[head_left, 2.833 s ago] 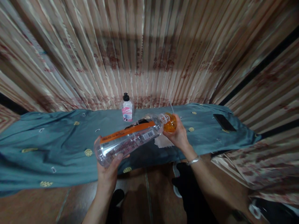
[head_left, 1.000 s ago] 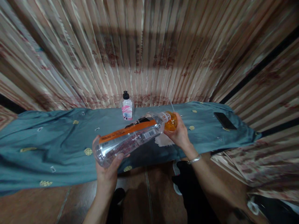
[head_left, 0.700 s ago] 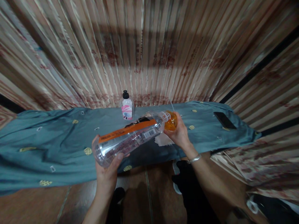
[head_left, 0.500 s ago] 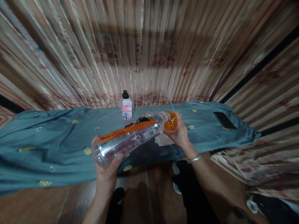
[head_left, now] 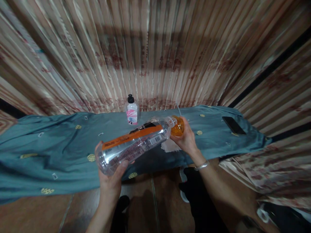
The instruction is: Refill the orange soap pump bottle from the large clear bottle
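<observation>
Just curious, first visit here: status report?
Left grip: holding tilted, orange-labelled clear plastic bottle. Right grip: around rounded orange translucent object at bottle's neck. Nothing visibly in the way.

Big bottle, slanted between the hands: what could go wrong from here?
1. The left hand grips the big bottle near its base, so the far end might swing.
2. That end sits right by the orange container in the right hand; a slip could knock them or spill any liquid.
3. Drips might land on the white sheet or blue-green cloth below.
</observation>
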`<state>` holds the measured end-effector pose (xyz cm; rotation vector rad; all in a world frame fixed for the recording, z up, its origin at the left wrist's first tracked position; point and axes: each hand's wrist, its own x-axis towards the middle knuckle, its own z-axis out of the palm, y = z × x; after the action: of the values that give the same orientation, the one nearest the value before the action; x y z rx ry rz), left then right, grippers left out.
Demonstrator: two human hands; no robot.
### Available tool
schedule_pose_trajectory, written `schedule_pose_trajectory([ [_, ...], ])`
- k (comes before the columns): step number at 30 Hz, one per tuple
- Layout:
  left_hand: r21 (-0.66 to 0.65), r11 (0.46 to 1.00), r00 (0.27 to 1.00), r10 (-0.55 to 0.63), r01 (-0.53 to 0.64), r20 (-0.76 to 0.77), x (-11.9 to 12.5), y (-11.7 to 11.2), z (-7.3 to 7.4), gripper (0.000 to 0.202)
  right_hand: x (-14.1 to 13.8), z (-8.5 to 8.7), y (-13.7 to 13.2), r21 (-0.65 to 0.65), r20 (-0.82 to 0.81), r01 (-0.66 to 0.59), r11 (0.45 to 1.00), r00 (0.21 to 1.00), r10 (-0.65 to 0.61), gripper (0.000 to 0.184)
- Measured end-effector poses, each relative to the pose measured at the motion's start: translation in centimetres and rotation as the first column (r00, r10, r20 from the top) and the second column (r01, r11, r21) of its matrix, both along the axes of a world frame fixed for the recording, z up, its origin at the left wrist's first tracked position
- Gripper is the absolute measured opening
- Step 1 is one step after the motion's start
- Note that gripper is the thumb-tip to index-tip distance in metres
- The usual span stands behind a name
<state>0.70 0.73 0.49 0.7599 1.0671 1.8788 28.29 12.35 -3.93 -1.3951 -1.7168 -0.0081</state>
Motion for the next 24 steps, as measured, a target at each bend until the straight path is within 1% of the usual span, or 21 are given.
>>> schedule_pose_trajectory([
  [6, 0.017, 1.000, 1.000, 0.008, -0.008, -0.025, -0.16, 0.02, -0.33, 0.089, -0.08, -0.22, 0.09, 0.008, -0.003, -0.006, 1.000, 1.000, 0.006, 0.096],
  [12, -0.019, 1.000, 0.997, 0.002, -0.003, -0.073, -0.24, -0.12, -0.12, 0.093, -0.14, -0.21, 0.10, 0.016, 0.002, -0.006, 1.000, 1.000, 0.005, 0.095],
  [18, -0.021, 1.000, 0.999, 0.004, -0.005, -0.041, -0.12, -0.23, 0.15, 0.091, -0.21, 0.00, 0.00, 0.007, -0.003, -0.002, 1.000, 1.000, 0.002, 0.095],
  [24, -0.025, 1.000, 0.999, -0.009, 0.008, -0.048, -0.16, -0.20, 0.10, 0.093, -0.06, -0.06, 0.02, 0.013, -0.005, 0.000, 1.000, 1.000, 0.000, 0.094],
])
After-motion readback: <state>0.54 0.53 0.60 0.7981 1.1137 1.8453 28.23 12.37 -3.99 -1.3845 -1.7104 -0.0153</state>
